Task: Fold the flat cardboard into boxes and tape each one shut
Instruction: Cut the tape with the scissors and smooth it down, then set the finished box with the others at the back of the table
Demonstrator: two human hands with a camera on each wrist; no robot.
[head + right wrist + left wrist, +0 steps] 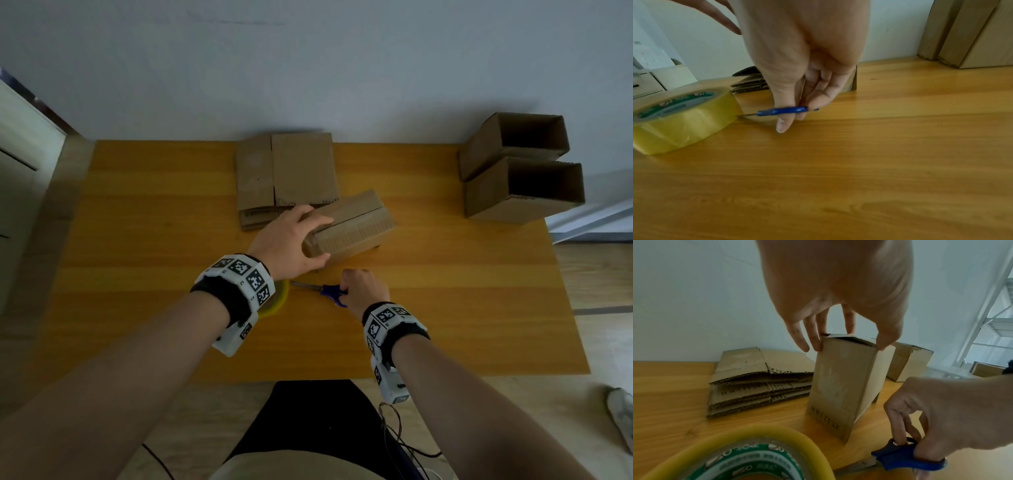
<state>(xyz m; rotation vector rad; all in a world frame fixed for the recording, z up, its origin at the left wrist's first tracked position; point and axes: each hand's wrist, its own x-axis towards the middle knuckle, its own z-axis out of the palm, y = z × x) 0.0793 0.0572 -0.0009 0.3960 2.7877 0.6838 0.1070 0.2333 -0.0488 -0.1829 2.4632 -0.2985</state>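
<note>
Head view: left hand (pixel 289 245) clamped over top of the folded cardboard box (pixel 356 228), fingers on far side, thumb on near side; box stands on the bench (pixel 445 308). Right hand (pixel 364 287), just nearer than the box, fingers curled on blue scissors (pixel 330 293) (blades point at tape roll (pixel 748 456) under left wrist). Flat cardboard stack (pixel 286 174) beyond left hand; two open boxes (pixel 520 168) far right.

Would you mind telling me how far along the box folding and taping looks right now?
Done: two folded boxes sit at the table's far right corner, their facing ends open; taping can't be judged. In hand: the left hand grips a third folded box, while the right hand holds blue scissors beside the tape roll. Left: a stack of flat cardboard.
</note>
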